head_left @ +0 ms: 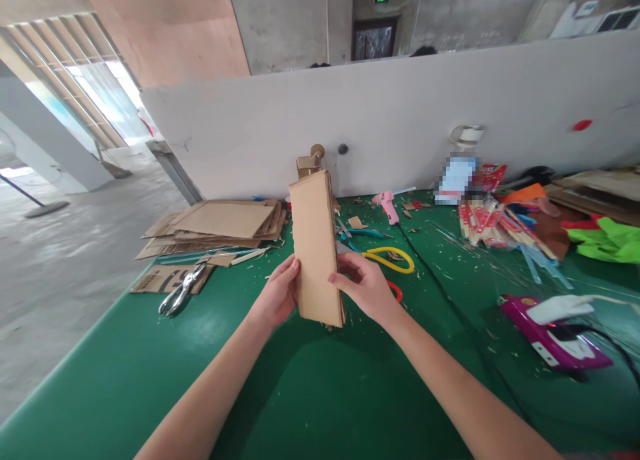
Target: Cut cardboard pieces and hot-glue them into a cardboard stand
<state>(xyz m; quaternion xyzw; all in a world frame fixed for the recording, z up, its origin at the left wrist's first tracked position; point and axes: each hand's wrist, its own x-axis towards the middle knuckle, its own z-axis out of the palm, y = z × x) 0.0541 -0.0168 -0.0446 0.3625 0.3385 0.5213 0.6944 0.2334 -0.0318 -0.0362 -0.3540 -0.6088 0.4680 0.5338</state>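
Both my hands hold a tall stack of brown cardboard strips upright above the green table. My left hand grips its lower left edge, thumb on the front face. My right hand clasps the lower right edge, fingers wrapped round the stack's side. The stack's top leans slightly away from me.
Flat cardboard sheets lie piled at the back left, with metal pliers in front. A pink glue gun, yellow-handled scissors, chopstick packets and a magenta power strip lie to the right. A white partition backs the table.
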